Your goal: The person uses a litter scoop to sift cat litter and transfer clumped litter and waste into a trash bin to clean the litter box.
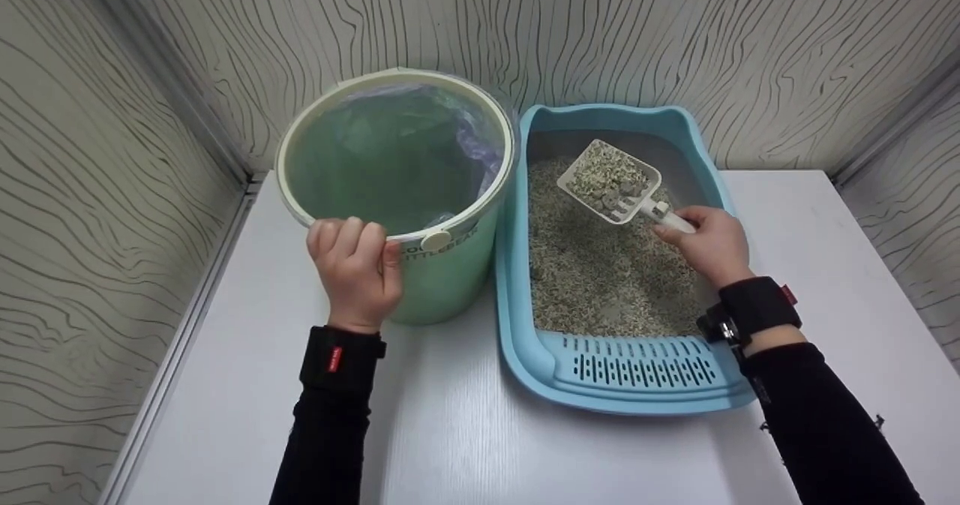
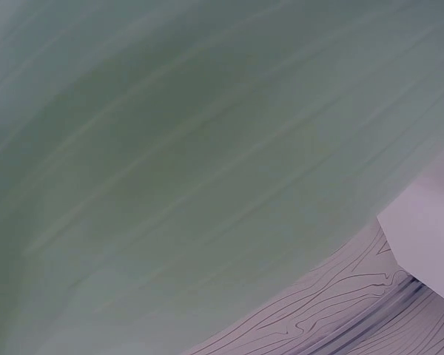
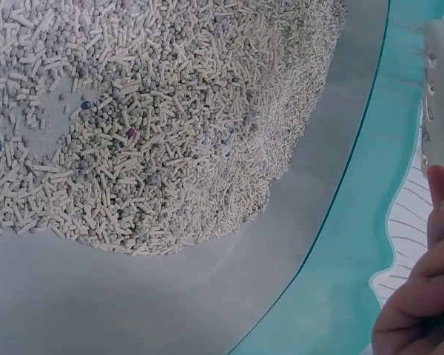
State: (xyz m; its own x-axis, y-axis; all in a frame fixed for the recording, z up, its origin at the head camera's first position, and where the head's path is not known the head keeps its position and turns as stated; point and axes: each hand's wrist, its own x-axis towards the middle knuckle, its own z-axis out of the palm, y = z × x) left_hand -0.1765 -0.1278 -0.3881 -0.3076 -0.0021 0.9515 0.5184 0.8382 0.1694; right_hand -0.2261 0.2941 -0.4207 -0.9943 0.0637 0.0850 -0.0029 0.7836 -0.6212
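My right hand (image 1: pixel 712 244) grips the white handle of a litter scoop (image 1: pixel 651 206), held above a blue litter box (image 1: pixel 514 325). Litter pellets and some greyish clumps (image 1: pixel 609 178) fill the scoop. Below it, loose pellet litter (image 1: pixel 600 287) covers much of the box floor; the right wrist view shows the pellets (image 3: pixel 185 133) close up, with the hand (image 3: pixel 422 288) at the right edge. My left hand (image 1: pixel 356 269) has its fingers curled over the near rim of a green bin (image 1: pixel 442 284), which has a thin clear bag inside. The bin's ribbed wall (image 2: pixel 207 170) fills most of the left wrist view.
Bin and litter box stand side by side on a white table (image 1: pixel 450 430), the bin on the left. A patterned wall panel (image 1: pixel 480 25) rises right behind them. Slots pierce the box's front ledge (image 1: pixel 645 370). Metal rails (image 1: pixel 180 332) run along the left side.
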